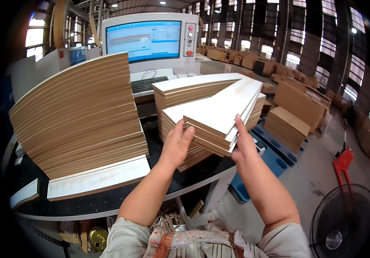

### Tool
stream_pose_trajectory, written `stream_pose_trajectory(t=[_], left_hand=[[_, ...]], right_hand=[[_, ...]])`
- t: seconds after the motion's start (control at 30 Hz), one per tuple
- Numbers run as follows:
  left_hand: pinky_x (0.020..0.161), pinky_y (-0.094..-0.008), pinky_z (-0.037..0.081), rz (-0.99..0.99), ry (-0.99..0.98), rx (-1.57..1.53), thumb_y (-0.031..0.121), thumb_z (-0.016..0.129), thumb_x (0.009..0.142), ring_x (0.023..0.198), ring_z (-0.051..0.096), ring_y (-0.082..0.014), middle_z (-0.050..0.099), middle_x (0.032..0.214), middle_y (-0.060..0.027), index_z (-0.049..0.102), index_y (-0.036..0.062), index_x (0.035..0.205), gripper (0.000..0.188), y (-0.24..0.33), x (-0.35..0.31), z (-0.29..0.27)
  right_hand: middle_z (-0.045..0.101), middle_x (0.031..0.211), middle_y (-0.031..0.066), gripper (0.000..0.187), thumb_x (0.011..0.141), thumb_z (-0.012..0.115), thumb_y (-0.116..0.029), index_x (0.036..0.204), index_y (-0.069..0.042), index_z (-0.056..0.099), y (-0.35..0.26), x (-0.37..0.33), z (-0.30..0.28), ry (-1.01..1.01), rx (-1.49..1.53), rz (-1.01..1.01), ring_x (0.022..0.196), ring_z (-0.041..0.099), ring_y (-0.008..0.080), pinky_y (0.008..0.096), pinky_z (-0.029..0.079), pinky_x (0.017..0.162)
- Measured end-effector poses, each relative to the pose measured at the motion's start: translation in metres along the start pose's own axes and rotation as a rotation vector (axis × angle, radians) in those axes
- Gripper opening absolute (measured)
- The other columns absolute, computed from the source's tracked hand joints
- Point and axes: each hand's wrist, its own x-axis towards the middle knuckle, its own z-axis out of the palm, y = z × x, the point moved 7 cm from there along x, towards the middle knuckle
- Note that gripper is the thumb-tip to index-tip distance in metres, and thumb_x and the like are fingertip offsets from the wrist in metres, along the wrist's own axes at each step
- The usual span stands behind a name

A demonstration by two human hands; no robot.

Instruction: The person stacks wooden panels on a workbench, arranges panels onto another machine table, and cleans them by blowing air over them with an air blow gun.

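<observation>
Spreading beneath most of the work, a black bench (103, 200) curves along its pale near edge. Covering much of its left half is a tall stack of boards (77, 116), brown edges facing the person, with one white-faced board (99, 178) lying at its foot toward the near edge. Beyond the back edge stands a white console (159, 65) with a lit blue screen (144, 41). Near the right end of the bench sits a second, lower pile of boards (193, 92). Off the right end, on the floor side, is a round black fan (344, 219). Above the second pile, a small bundle of white-topped boards (219, 112) slants away from the person; whether its far end rests on the pile cannot be told. A dark keyboard (149, 84) lies past the back edge. Gripping the bundle's near left corner is the left hand (176, 144); the right hand (244, 144) clasps its right side, thumb up along the edge. Smaller still, a white offcut (25, 194) lies at the left corner.
</observation>
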Motion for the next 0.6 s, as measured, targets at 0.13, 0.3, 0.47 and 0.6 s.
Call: stream_pose_trajectory(t=[0.13,0.3,0.47,0.6], left_hand=[[0.089,-0.0379,0.039,0.058,-0.143,-0.112,0.049,0.046,0.088,0.106,0.052,-0.0341,0.053,0.110,-0.0271,0.040,-0.0056,0.124,0.066,0.034,-0.019,0.021],[0.090,-0.0350,0.039,-0.225,-0.302,-0.693,0.047,0.043,0.091,0.106,0.052,-0.0259,0.056,0.109,-0.0187,0.037,-0.0004,0.128,0.060,0.035,-0.031,0.065],[0.089,-0.0495,0.039,-0.688,-0.314,-0.835,0.055,0.048,0.085,0.104,0.048,-0.0284,0.045,0.120,-0.0213,0.030,0.0054,0.134,0.073,-0.004,-0.007,0.122],[0.085,-0.0378,0.046,-0.735,-0.398,-0.844,0.057,0.049,0.084,0.101,0.052,-0.0249,0.052,0.108,-0.0176,0.044,0.0021,0.125,0.069,-0.002,0.030,0.195]], right_hand=[[0.047,0.125,0.0221,0.067,0.084,0.058,-0.043,0.129,0.002,0.035,-0.021,-0.015,-0.020,0.069,-0.040,0.097,0.111,0.051,0.0308,0.0409,0.046,0.091],[0.047,0.126,0.0210,0.063,0.084,0.060,-0.034,0.129,0.001,0.036,-0.054,-0.033,-0.059,0.025,-0.041,0.147,0.112,0.050,0.0308,0.0409,0.044,0.092],[0.045,0.128,0.0202,0.059,0.086,0.054,-0.031,0.130,0.002,0.035,-0.083,-0.076,-0.083,0.116,-0.154,0.161,0.115,0.048,0.0308,0.0379,0.040,0.096],[0.045,0.131,0.0159,0.058,0.085,0.054,-0.031,0.132,-0.001,0.037,-0.103,-0.115,-0.093,0.151,-0.229,0.222,0.118,0.046,0.0283,0.0355,0.034,0.100]])
